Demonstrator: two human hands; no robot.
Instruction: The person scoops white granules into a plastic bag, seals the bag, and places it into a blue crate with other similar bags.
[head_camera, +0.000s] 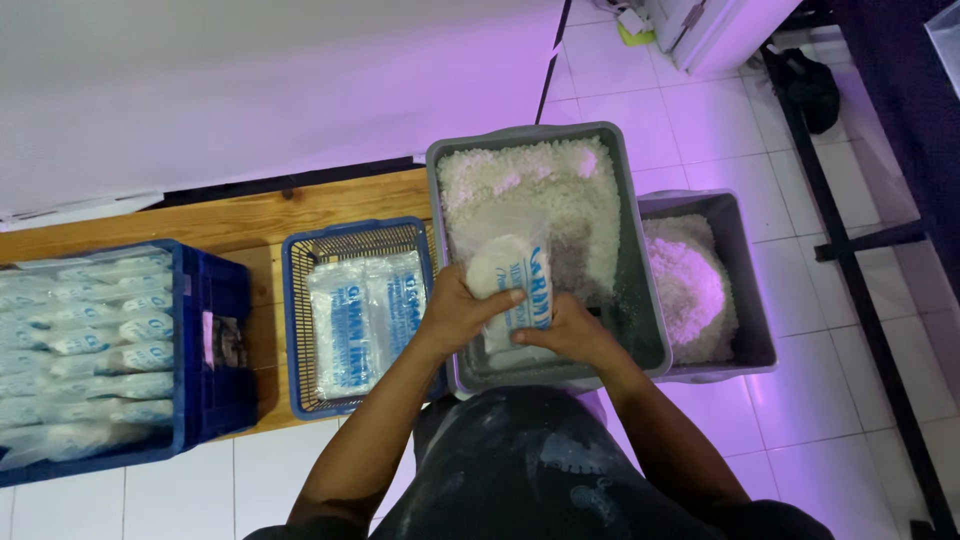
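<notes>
The fingers of the left hand (462, 308) are curled round the left edge of a clear plastic bag (508, 283) printed in blue, with the thumb laid across its front, so the bag is firmly gripped. The right hand (568, 330) is closed on the bag's lower right corner, its fingertips pressed against the plastic from below. Between the two hands the bag is held roughly upright, its mouth pointing away from the body, and a mound of white grains is seen inside its upper part.

The bag is held over the near half of a grey tub (640, 300), which is heaped at its far end with coarse white grains (540, 180). Just to the right, touching the tub, a second grey tub (752, 300) is set lower, on the white tiled floor (860, 400), and a pile of finer white powder (685, 285) is held in it.

To the left of the hands, a blue mesh basket (296, 330) is placed on a wooden bench (270, 215), and flat printed bags (365, 320) are stacked in it. Further left, a blue crate (205, 380) is filled with rows of filled, sealed bags (90, 350). A dark, dusted garment (520, 470) is worn by the person.
</notes>
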